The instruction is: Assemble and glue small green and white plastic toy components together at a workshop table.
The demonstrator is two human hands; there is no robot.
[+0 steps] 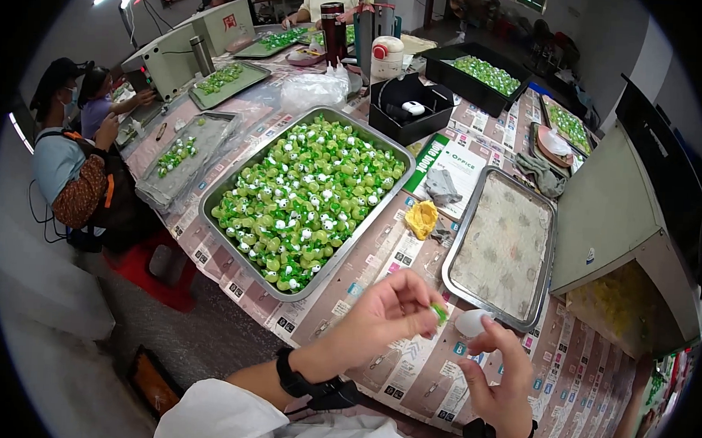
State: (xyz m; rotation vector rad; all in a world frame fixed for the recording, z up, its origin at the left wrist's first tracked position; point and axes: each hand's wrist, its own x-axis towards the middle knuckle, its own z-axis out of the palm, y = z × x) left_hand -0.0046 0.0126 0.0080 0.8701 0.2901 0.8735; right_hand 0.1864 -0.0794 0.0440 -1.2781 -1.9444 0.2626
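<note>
My left hand [390, 318] pinches a small bright green plastic piece [439, 313] between thumb and fingertips, above the table's near side. Beside it, my right hand [501, 366] has its index fingertip against a translucent white rounded piece [469, 324]. The right thumb is bent and apart from the fingers; how they grip the white piece is partly hidden. To the left, a deep metal tray [208, 205] is heaped with small green and yellowish frog-like pieces [313, 194] with white eyes. A shallow metal tray [510, 242] with a stained, pale bottom lies just beyond my right hand.
Behind the heaped tray stand a black bin [410, 120], a white flask [387, 58] and a dark red thermos [333, 34]. A yellow crumpled cloth [421, 219] lies beside a notebook [459, 173]. A beige cabinet [618, 199] borders the right; co-workers [65, 136] sit left.
</note>
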